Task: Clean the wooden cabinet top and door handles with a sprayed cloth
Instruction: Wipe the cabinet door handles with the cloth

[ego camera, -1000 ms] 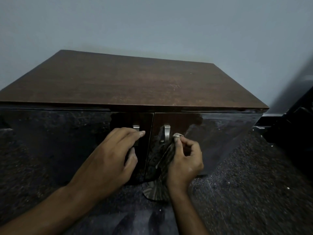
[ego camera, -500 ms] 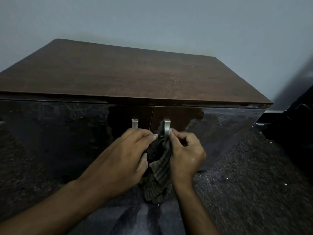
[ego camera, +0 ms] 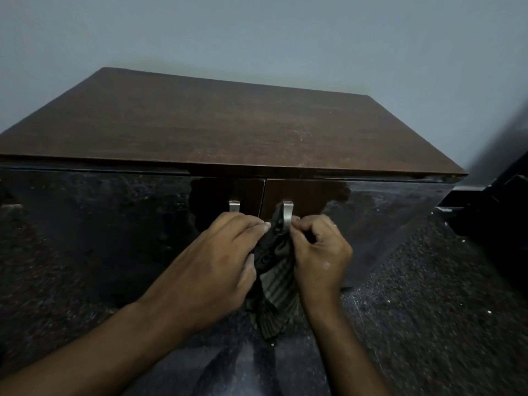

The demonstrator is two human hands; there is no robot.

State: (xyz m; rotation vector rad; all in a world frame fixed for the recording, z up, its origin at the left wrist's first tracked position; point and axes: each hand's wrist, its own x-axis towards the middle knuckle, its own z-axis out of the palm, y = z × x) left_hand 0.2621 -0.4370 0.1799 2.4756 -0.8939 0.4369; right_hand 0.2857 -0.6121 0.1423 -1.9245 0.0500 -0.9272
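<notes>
1. Both hands are in at the front of the cabinet, right where the two glossy doors meet, and they're working close together.
2. The cloth [ego camera: 275,284], dark and ribbed, runs up behind the right door handle [ego camera: 287,214] and hangs down between the two wrists, its lower end trailing in front of the doors.
3. Right hand [ego camera: 318,252]: fingers curled in, thumb and forefinger pinching the cloth just to the right of that silver handle.
4. Left hand [ego camera: 213,265]: spread across the seam between the doors, fingertips pressing the cloth in at the handle's left side, thumb tucked against the fabric lower down. So it's gripping the cloth too.
5. The cloth looks wrapped around the handle's lower part; only the upper hooked end of the metal shows clear above the fingers.
6. The left door handle [ego camera: 234,206] stands bare just beside it, its lower part hidden behind the left hand's knuckles.
7. Up above, the wooden cabinet top [ego camera: 228,124] lies brown and matt, with a few pale scuffs toward the right front.
8. The dark doors mirror the speckled floor [ego camera: 428,324].
9. A plain grey wall [ego camera: 257,32] stands behind the cabinet.
</notes>
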